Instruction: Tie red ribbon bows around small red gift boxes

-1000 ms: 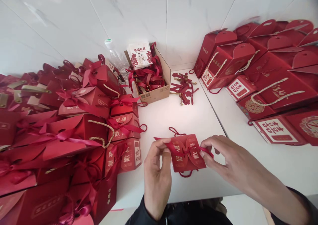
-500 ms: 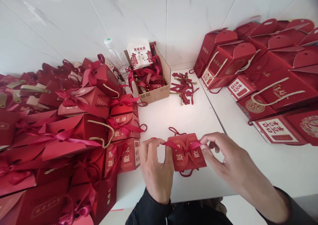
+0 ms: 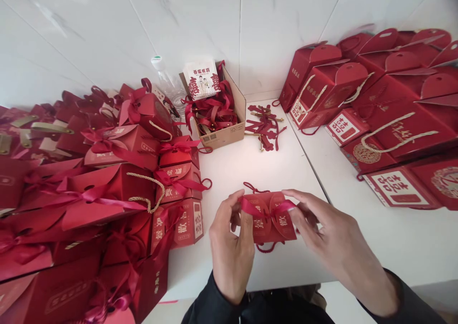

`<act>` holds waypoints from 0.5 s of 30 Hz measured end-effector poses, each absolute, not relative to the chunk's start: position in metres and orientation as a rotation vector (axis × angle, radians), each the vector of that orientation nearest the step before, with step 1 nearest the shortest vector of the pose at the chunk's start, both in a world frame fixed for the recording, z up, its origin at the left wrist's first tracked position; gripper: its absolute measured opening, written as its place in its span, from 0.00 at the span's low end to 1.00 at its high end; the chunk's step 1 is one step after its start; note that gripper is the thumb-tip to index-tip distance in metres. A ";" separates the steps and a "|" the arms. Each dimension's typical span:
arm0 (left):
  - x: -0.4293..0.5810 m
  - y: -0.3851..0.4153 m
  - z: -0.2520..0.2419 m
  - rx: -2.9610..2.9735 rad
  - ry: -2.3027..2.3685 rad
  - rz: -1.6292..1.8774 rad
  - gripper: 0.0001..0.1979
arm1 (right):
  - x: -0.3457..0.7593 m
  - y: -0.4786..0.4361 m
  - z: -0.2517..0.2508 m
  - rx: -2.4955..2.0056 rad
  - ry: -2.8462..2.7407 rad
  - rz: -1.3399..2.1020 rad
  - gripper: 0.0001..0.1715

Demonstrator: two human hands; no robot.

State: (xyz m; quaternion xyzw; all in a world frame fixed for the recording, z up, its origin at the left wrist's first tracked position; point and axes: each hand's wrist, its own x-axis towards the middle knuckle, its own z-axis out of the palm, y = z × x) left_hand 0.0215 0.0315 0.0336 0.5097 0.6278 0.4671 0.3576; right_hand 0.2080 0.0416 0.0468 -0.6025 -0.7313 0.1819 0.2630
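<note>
A small red gift box [image 3: 274, 231] with gold characters sits on the white table in front of me. Its curved flaps meet at the top, and dark red cord handles show at its far and near sides. A crimson satin ribbon [image 3: 263, 210] crosses the top of the box. My left hand [image 3: 232, 240] pinches the ribbon's left part between thumb and finger at the box's left edge. At the right edge, my right hand [image 3: 322, 224] pinches the other part. Both hands rest close against the box, and their lower fingers are partly hidden.
Finished-looking red boxes with ribbon bows [image 3: 118, 147] crowd the left side. A cardboard box [image 3: 229, 134] of ribbons and printed cards stands by the wall, near a clear bottle [image 3: 161, 78]. Red tasselled strips [image 3: 265, 126] lie beside it. Larger red boxes [image 3: 400, 119] fill the right.
My left hand has moved right, up against the box, and my right hand sits slightly closer in. The ribbon, stretched out sideways before, now curves upward in shorter, looser lengths.
</note>
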 end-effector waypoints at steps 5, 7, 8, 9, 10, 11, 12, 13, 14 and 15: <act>0.022 0.032 0.033 1.518 1.783 1.310 0.08 | 0.207 0.041 0.050 -1.655 -1.927 0.593 0.13; 0.024 0.032 0.032 1.545 1.822 1.378 0.07 | 0.207 0.040 0.052 -1.709 -1.846 0.674 0.09; 0.025 0.033 0.033 1.515 1.795 1.398 0.07 | 0.207 0.039 0.053 -1.731 -1.809 0.719 0.08; 0.026 0.033 0.033 1.445 1.749 1.403 0.07 | 0.207 0.039 0.054 -1.749 -1.780 0.755 0.06; 0.027 0.034 0.034 1.341 1.685 1.392 0.06 | 0.207 0.039 0.055 -1.760 -1.763 0.776 0.05; 0.027 0.035 0.035 1.219 1.605 1.366 0.06 | 0.208 0.039 0.056 -1.766 -1.755 0.787 0.04; 0.027 0.036 0.036 1.093 1.513 1.328 0.07 | 0.208 0.039 0.057 -1.775 -1.747 0.797 0.03; 0.027 0.038 0.037 0.973 1.418 1.288 0.09 | 0.209 0.039 0.059 -1.785 -1.738 0.813 0.03; 0.027 0.039 0.038 0.869 1.321 1.244 0.12 | 0.209 0.040 0.060 -1.790 -1.725 0.838 0.03; 0.027 0.041 0.038 0.784 1.228 1.205 0.13 | 0.210 0.041 0.061 -1.780 -1.714 0.881 0.04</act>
